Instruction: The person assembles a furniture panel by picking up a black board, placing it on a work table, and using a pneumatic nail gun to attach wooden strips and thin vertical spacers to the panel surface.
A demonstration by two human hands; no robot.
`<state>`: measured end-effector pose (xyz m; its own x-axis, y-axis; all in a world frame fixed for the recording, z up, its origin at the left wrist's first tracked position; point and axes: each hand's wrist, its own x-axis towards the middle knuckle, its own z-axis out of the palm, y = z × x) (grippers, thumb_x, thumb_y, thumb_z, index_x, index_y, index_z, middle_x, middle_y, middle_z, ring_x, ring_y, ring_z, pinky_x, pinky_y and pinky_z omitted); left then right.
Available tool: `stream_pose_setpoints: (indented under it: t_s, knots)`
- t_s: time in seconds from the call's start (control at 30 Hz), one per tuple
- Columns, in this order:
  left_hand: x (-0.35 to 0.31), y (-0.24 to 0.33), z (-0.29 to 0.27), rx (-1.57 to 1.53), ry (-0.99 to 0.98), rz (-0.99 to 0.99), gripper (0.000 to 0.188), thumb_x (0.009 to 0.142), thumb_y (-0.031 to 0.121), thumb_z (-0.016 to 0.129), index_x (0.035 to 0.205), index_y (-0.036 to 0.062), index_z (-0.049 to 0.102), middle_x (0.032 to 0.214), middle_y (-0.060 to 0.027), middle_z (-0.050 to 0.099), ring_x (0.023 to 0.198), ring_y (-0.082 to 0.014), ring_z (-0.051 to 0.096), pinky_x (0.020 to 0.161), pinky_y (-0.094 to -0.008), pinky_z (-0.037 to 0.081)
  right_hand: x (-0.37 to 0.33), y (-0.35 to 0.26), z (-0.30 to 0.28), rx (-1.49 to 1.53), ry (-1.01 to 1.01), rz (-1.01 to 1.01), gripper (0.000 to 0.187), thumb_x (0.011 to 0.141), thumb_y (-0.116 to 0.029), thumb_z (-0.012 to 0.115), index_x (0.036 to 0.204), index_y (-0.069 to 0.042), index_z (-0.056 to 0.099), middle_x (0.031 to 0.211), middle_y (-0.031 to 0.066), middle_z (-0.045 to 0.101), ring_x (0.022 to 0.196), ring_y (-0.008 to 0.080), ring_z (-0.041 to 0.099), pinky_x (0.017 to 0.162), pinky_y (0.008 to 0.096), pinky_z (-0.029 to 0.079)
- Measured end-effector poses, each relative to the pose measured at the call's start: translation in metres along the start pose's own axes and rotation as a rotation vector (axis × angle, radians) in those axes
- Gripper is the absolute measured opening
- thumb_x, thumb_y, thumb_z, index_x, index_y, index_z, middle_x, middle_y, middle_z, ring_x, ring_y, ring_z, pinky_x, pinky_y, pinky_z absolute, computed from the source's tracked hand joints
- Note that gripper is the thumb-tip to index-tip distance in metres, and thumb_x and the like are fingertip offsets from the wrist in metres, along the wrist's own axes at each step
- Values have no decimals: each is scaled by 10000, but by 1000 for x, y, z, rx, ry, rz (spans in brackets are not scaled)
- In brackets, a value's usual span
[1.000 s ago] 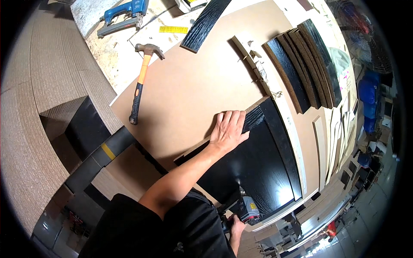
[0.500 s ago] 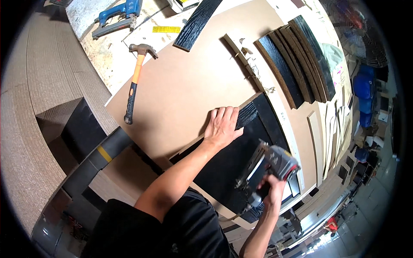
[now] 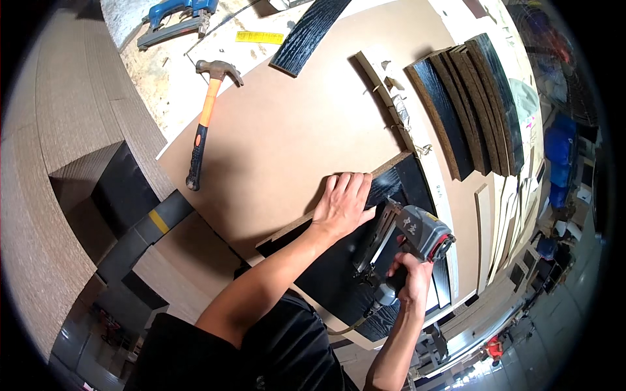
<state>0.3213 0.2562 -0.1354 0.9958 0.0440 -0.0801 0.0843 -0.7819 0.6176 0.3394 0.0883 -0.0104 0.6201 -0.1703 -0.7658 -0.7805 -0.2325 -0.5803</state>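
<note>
My right hand (image 3: 413, 279) is wrapped around the handle of a grey and black nail gun (image 3: 420, 233). Its nose points up and left, close to my left thumb, and the magazine lies above a black panel (image 3: 326, 277). Whether the nose touches the wood I cannot tell. My left hand (image 3: 342, 207) grips the black wooden strip (image 3: 387, 184) along the panel's far edge, fingers over the outer side and thumb on the inner side. Another black strip (image 3: 416, 179) runs along the panel's right side. A hose (image 3: 349, 328) leads from the nail gun's handle.
A claw hammer (image 3: 207, 120) lies on the brown board (image 3: 261, 156). Beyond are a blue staple gun (image 3: 176, 25), a yellow strip of fasteners (image 3: 259, 37) and a loose black strip (image 3: 310, 38). Several black strips (image 3: 466, 111) stand grouped at right, beside a pale wooden batten (image 3: 398, 107).
The nail gun has moved up and left toward my left hand, and its blur has gone. My left hand keeps its hold on the strip. The whole view has shifted slightly.
</note>
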Motion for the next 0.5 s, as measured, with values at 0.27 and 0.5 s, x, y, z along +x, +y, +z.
stream_pose_setpoints:
  t_s: [0.27, 0.5]
  knots:
    - [0, 0, 0, 5, -11, -6, 731, 780, 417, 758, 1312, 2, 475, 1153, -130, 530, 1081, -270, 497, 931, -420, 383, -3, -2, 1, -2, 30, 21, 375, 698, -51, 561, 1057, 52, 598, 628, 65, 508, 475, 182, 508, 475, 309, 448]
    - [0, -1, 0, -7, 0, -4, 724, 772, 407, 765, 1304, 11, 473, 1134, -123, 527, 1074, -270, 495, 932, -420, 382, -3, -5, -1, 5, 33, 55, 381, 703, -58, 559, 1065, 55, 594, 615, 70, 513, 484, 183, 512, 488, 306, 451]
